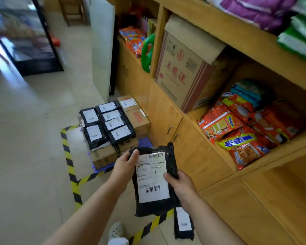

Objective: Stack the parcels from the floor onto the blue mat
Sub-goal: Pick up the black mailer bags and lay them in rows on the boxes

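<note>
I hold a black parcel bag (154,207) with a white shipping label between both hands, in the air above the floor. My left hand (125,165) grips its upper left corner, thumb on top. My right hand (179,183) grips its right edge, thumb on the label. Ahead, the blue mat (144,142) shows only at its edges, under a stack of cardboard boxes (139,121) topped by several black parcel bags (108,124) with white labels. Another black parcel (183,224) lies on the floor by my right forearm.
Yellow-black hazard tape (70,165) marks a rectangle on the tiled floor around the mat. A wooden shelf unit (219,156) with snack bags and a large carton stands at right. A white board (102,50) leans behind the stack. My shoe (116,230) is below.
</note>
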The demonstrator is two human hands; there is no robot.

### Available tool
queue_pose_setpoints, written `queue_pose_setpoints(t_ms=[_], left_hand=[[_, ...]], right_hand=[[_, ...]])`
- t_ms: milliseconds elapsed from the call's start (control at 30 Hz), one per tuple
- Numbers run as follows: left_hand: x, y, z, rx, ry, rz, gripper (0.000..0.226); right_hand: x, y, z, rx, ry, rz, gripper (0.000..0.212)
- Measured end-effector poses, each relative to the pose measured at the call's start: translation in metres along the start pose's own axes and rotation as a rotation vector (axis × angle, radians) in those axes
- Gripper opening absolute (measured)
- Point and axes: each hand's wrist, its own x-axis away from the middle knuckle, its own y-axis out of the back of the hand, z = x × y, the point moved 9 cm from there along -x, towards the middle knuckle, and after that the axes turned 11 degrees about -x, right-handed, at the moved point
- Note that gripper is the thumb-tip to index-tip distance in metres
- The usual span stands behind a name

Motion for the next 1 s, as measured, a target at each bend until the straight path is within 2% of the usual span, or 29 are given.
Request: queue_pose_setpoints(t_ms=[200, 300, 367, 467, 667, 800, 1000], left_hand=[[0.032, 0.065, 0.001, 0.096, 0.032, -0.108, 0.044], [0.043, 0.082, 0.012, 0.043, 0.028, -0.043, 0.033], [0.051, 0.093, 0.025, -0.028, 0.032, 0.011, 0.034], [0.06, 0.111, 0.039, -0.001, 0.049, 0.059, 0.032], [0.045, 0.182, 0.055, 0.067, 0.071, 0.013, 0.024], [0.025, 0.25, 0.055, 0.076, 0.067, -0.042, 0.018], [-0.016, 0.354, 0.05, 0.035, 0.054, -0.091, 0.014]], right_hand=[[0.033, -0.053, 0.025, 0.029, 0.034, 0.124, 0.01], [0.04, -0.077, 0.038, 0.015, 0.068, 0.121, 0.018], [0.039, -0.093, 0.04, 0.008, 0.074, 0.111, 0.023], [0.035, -0.123, 0.038, 0.01, 0.059, 0.115, 0.019], [0.026, -0.198, 0.031, 0.028, 0.039, 0.104, 0.006], [0.021, -0.264, 0.022, 0.019, 0.001, 0.056, 0.015], [0.014, -0.366, 0.017, -0.062, -0.023, -0.02, 0.018]])
